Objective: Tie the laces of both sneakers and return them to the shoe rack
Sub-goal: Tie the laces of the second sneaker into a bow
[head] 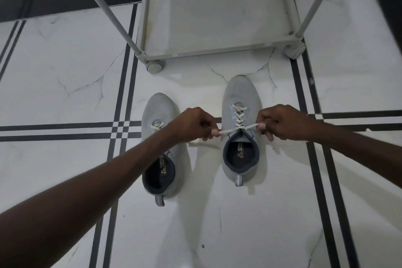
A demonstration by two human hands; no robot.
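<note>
Head view looks down on a white marble-patterned floor point(65, 67) crossed by dark double lines. Going from the left, the left sneaker point(161, 115) sits flat on the floor, toe pointing away, its laces partly hidden under the person's left forearm. The left hand point(191, 124) hovers over that shoe's inner edge, fingers pinched on one end of the right shoe's lace point(239, 129). Just beside it stands the right sneaker point(241, 98), set a little further forward, grey with a dark lining. Its lace is drawn taut sideways across the top of the tongue, crossed at the middle. The right hand point(282, 122) pinches the other end, just off the shoe's outer edge. Beyond both shoes stands the grey shoe rack point(217, 52), its bottom shelf bare, on small round feet.
</note>
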